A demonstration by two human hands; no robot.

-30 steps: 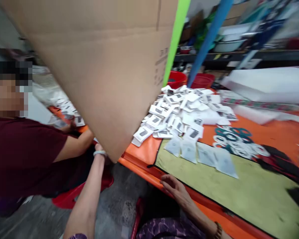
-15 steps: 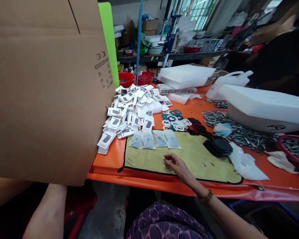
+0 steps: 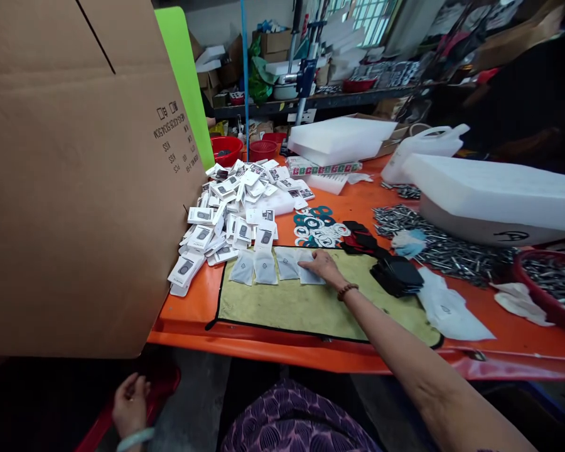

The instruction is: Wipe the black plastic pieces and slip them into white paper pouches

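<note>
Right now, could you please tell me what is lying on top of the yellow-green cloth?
Four whitish pouches in a row, and a stack of black pieces to their right. The right grip covers part of the rightmost pouch.

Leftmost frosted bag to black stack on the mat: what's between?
Head view: three more frosted bags, the right hand at the rightmost one, then a strip of yellow-green mat.

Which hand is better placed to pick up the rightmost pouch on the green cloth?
Probably the right hand: it is already at the rightmost pouch, over the green cloth. The left hand is off the table, well away from that pouch.
</note>
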